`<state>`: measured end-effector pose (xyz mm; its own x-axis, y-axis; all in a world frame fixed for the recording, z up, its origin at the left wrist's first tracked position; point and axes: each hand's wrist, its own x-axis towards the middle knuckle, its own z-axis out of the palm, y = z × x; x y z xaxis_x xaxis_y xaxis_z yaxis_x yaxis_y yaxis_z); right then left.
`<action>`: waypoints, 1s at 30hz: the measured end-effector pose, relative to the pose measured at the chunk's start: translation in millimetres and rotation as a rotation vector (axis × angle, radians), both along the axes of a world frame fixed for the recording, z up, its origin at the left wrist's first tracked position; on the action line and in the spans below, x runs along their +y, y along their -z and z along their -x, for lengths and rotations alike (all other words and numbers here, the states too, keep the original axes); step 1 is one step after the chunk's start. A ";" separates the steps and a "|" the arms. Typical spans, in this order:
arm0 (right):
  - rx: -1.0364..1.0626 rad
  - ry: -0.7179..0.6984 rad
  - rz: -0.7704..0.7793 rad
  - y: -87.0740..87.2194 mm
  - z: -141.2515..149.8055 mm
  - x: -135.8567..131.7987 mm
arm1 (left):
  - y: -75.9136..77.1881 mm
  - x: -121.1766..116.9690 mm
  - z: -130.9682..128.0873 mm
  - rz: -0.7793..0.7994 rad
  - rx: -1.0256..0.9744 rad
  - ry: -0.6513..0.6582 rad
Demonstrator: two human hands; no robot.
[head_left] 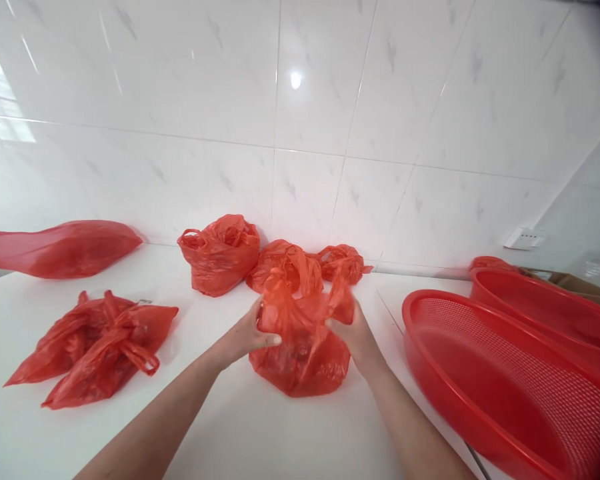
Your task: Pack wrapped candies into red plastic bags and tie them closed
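My left hand [250,337] and right hand [354,337] hold a red plastic bag [303,367] between them, at the middle of a white worktop [260,447]. Both hands are partly closed on its upper sides, thumbs in front; my other fingers are mostly hidden. The bag bulges low, and I cannot make out what is inside. The plastic looks thin, so I judge that an even, gentle grip on both sides, with the weight low, suits it better than a hard pinch, which could tear it.

Just behind stand a small red bag [280,262], another small bag [343,262] and a fuller bag [223,260]; I cannot tell whether mine touches them, and they leave little room for a push away from me. On my right, a big red basket [430,393] crowds my elbow side. On my left lie knotted bags [105,373], well apart, with a long bag [80,250] beyond.
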<state>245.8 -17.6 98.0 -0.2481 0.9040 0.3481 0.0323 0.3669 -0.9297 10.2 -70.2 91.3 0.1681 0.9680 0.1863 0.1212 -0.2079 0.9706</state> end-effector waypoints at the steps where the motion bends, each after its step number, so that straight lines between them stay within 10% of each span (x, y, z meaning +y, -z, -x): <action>1: 0.028 -0.065 0.054 -0.8 3.3 -1.3 | -2.9 3.1 -5.2 0.035 -0.033 0.060; 13: 0.809 -0.412 0.403 2.1 3.9 36.9 | 4.3 42.5 -40.9 0.179 -0.910 -0.038; 21: 0.551 -0.504 0.526 48.1 30.9 50.3 | 58.8 61.2 -59.3 0.327 -0.947 -0.217; 30: 0.188 -0.324 0.369 42.6 38.3 35.7 | 52.7 51.0 -68.3 0.193 -0.823 -0.082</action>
<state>207.5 18.1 55.5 -0.4993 0.8621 0.0864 -0.2084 -0.0228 -0.9778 78.5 -19.2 38.6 -0.0207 0.9986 0.0483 -0.6316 -0.0506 0.7736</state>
